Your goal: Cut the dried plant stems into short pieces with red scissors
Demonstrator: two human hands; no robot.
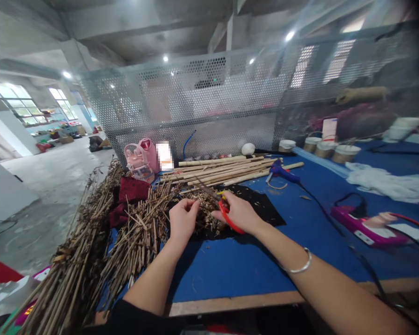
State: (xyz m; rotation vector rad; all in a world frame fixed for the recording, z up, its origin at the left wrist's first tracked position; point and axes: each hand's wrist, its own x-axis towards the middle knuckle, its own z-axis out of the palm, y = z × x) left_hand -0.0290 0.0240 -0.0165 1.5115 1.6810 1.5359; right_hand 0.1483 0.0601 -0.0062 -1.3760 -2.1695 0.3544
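My right hand (pixel 238 211) is closed around the red handles of a pair of scissors (pixel 226 215), whose blades point up and left over a heap of cut twig pieces (pixel 206 215). My left hand (pixel 182 219) is pinched shut on a thin dry twig just left of the blades. Both hands hover over a black cloth (pixel 261 207) lying on the blue table (pixel 244 265). A silver bangle sits on my right wrist.
A big pile of dry twigs (pixel 91 251) fills the table's left side. Long pale bamboo sticks (pixel 230 170) and a blue glue gun (pixel 281 172) lie behind. A pink device with cables (pixel 363 228), white cloth, paper cups and a perforated metal screen stand right and back.
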